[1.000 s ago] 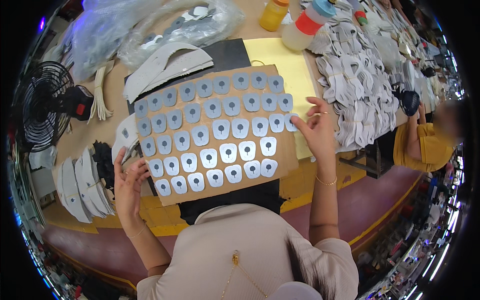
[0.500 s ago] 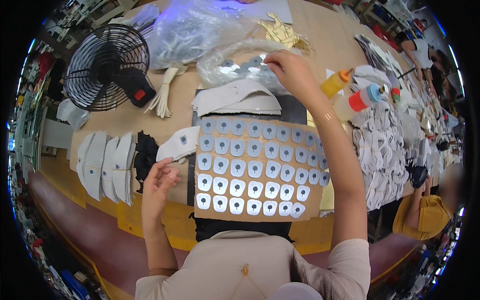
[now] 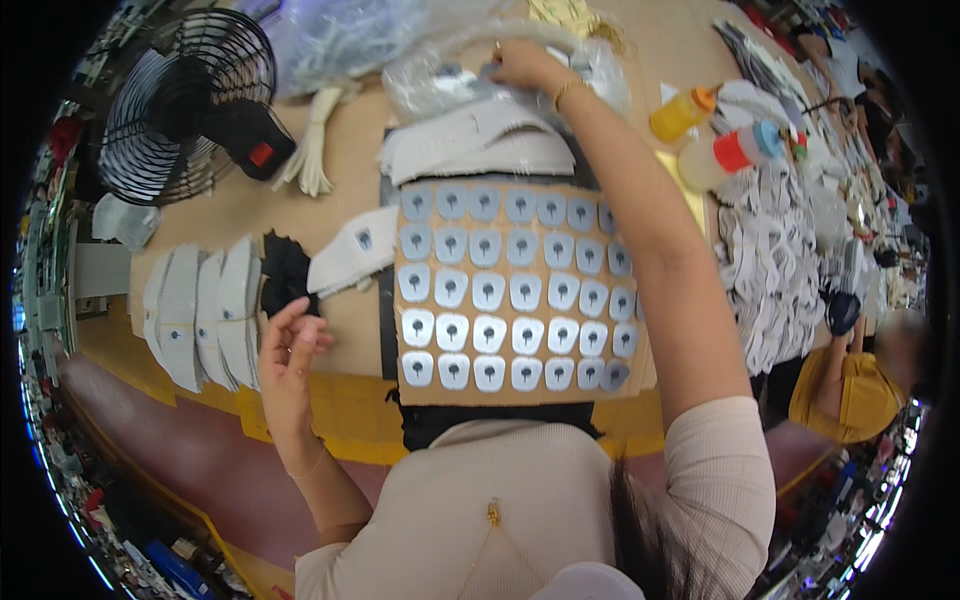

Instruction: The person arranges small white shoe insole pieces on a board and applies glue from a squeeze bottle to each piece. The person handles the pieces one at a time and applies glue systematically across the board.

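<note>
My right hand (image 3: 525, 66) reaches over the clear plastic bag (image 3: 425, 100) at the back of the table. Its fingers are bent together among small grey patches (image 3: 456, 72); whether one is pinched cannot be made out. My left hand (image 3: 290, 345) hangs near the table's front edge with its fingers loosely apart, holding nothing. Between my arms lies a brown cardboard sheet (image 3: 520, 395) covered with rows of silvery patches (image 3: 488, 292), each with a dark mark. Left of the sheet is a whitish fabric piece (image 3: 350, 250) with one such patch on it.
Stacked whitish fabric pieces (image 3: 480, 140) lie behind the cardboard. A black fan (image 3: 185, 110), bundled white strips (image 3: 318, 140) and more fabric stacks (image 3: 205, 320) stand left. On the right are a yellow bottle (image 3: 682, 115), a red-banded bottle (image 3: 730, 155) and piled fabric (image 3: 765, 270). A co-worker (image 3: 850, 390) is beyond.
My right hand has moved left and farther in over the bag of patches. The left hand has drawn away from the fabric piece, toward the left. The whole view has shifted slightly.
</note>
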The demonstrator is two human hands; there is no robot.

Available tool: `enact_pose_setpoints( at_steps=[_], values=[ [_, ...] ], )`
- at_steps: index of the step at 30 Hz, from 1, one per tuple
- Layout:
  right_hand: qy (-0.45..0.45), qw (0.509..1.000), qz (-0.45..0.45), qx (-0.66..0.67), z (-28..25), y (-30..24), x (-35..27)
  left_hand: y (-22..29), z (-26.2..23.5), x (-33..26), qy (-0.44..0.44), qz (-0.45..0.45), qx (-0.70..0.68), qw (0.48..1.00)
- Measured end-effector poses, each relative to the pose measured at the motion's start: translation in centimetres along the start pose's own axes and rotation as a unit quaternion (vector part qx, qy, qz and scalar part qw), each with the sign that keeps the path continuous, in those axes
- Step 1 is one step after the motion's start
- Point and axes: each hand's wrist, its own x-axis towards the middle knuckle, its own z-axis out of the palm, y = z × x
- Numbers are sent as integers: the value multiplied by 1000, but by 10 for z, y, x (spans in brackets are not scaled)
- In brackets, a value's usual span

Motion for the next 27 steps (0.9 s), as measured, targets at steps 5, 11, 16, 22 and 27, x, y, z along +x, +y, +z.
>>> enact_pose_setpoints(
  at_steps=[5,11,16,22,27],
  values=[
    [178,977,59,99,-25,18,3,5,6,0,6,40,-10,999],
    [242,890,149,357,-110,-8,-62,30,46,9,-121,70,-236,962],
    [82,890,45,447,-102,-106,-180,47,124,-10,-264,-99,-459,842],
    [14,930,56,364,-78,-158,-293,34,171,-22,-347,-283,-581,680],
    [92,964,73,237,-71,-163,-320,29,176,-36,-339,-319,-531,708]
  ],
)
